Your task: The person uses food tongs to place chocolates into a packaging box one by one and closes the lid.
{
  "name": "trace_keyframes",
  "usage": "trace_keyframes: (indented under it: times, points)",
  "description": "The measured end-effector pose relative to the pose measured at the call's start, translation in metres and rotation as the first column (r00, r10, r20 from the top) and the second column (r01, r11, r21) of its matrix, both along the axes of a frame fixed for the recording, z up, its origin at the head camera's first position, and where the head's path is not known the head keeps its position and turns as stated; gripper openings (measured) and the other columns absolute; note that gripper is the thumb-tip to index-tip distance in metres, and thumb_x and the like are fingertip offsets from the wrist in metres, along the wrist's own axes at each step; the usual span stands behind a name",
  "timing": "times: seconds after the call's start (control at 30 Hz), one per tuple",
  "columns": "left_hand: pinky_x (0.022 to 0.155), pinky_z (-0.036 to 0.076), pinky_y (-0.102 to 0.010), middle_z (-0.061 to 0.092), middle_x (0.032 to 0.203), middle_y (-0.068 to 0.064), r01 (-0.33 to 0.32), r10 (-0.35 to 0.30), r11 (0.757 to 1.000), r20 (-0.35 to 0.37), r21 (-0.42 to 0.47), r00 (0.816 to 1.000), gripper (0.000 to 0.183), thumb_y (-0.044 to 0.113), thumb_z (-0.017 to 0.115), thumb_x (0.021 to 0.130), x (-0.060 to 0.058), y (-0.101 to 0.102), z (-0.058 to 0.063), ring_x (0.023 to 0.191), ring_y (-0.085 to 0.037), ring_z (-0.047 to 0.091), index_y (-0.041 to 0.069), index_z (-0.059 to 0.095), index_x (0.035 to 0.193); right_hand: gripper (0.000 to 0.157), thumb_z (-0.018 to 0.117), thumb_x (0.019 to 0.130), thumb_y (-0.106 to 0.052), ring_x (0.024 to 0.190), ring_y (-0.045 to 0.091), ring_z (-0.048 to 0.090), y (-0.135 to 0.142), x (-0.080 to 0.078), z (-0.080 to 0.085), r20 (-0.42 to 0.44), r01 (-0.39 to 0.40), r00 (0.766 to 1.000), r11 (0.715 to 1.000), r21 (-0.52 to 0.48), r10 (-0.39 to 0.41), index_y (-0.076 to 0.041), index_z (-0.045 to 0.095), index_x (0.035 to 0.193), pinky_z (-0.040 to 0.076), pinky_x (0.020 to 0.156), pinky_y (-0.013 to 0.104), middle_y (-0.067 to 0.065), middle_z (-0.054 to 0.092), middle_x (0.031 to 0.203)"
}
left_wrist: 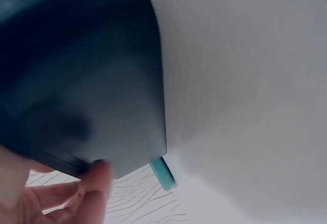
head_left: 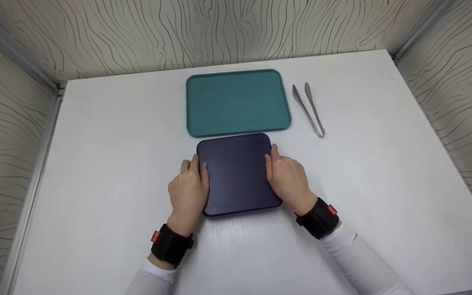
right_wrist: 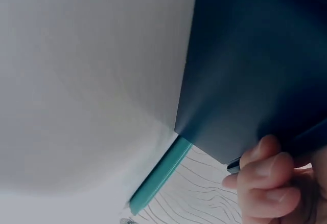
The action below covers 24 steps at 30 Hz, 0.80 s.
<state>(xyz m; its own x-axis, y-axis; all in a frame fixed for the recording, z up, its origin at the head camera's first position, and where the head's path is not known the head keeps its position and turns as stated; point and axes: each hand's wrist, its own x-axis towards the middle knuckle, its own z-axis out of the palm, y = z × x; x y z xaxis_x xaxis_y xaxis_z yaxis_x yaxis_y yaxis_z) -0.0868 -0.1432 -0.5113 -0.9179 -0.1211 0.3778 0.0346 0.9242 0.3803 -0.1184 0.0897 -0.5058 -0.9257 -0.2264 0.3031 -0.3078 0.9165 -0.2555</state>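
Observation:
A dark navy, box-like container (head_left: 238, 176) with rounded corners and a smooth flat top is between both hands near the middle of the white table. My left hand (head_left: 189, 190) grips its left side, the thumb over the top edge. On the opposite side my right hand (head_left: 289, 176) grips it in the same way. In the left wrist view, the container's side wall (left_wrist: 112, 116) shows above the curled fingers (left_wrist: 94, 191). The right wrist view shows the other wall (right_wrist: 219, 91) beside bent fingers (right_wrist: 265, 175). Its inside is hidden.
A teal tray (head_left: 238, 102) lies just beyond the container. Metal tongs (head_left: 309, 110) rest spread apart to the tray's right. The white table (head_left: 109, 164) meets wood-patterned panels (head_left: 228, 32) at the back, with more panels on both sides.

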Motion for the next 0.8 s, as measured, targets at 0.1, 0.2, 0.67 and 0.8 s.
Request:
trace_keyframes:
  times: [0.1,0.2,0.67,0.8]
  points:
    - [0.053,0.059,-0.047,0.075,0.103,-0.022,-0.002,0.001,0.999,0.024,0.050,1.000,0.035,0.022,0.065,0.104,-0.001,-0.002,-0.003,0.064,-0.035,0.073,-0.003,0.071,0.128,0.043,0.057,0.107,-0.020,0.061,0.037,0.071,-0.002,0.001,-0.002,-0.013,-0.006,1.000,1.000,0.002,0.006,0.015,0.063,0.132,0.057,0.053,0.047,0.023,0.074,0.078]
    - [0.057,0.060,-0.050,0.077,0.103,-0.022,-0.007,0.003,0.995,0.043,0.099,0.999,0.035,0.020,0.064,0.105,-0.001,-0.004,-0.006,0.069,-0.038,0.074,-0.004,0.070,0.130,0.047,0.059,0.107,-0.025,0.066,0.036,0.071,-0.003,0.003,-0.003,-0.010,0.002,1.000,1.000,-0.008,-0.002,0.012,0.061,0.137,0.057,0.054,0.046,0.023,0.073,0.091]
    - [0.066,0.062,-0.045,0.048,0.153,-0.036,0.162,-0.171,0.983,0.107,0.087,0.979,0.049,0.019,0.058,0.108,-0.003,0.006,-0.003,0.085,-0.038,0.075,-0.005,0.052,0.150,0.067,0.054,0.110,-0.032,0.156,0.041,0.038,-0.005,0.004,-0.006,0.200,-0.058,0.975,0.978,-0.199,0.099,0.007,0.033,0.161,0.045,0.120,0.052,0.027,0.030,0.170]
    - [0.065,0.061,-0.047,0.048,0.152,-0.036,0.186,-0.202,0.978,0.187,0.096,0.961,0.053,0.023,0.053,0.111,-0.017,0.001,0.001,0.077,-0.038,0.074,-0.003,0.044,0.156,0.066,0.052,0.111,-0.031,0.157,0.041,0.036,-0.007,-0.008,-0.003,0.249,-0.062,0.962,0.979,-0.196,0.111,0.007,0.031,0.162,0.041,0.123,0.053,0.027,0.029,0.171]
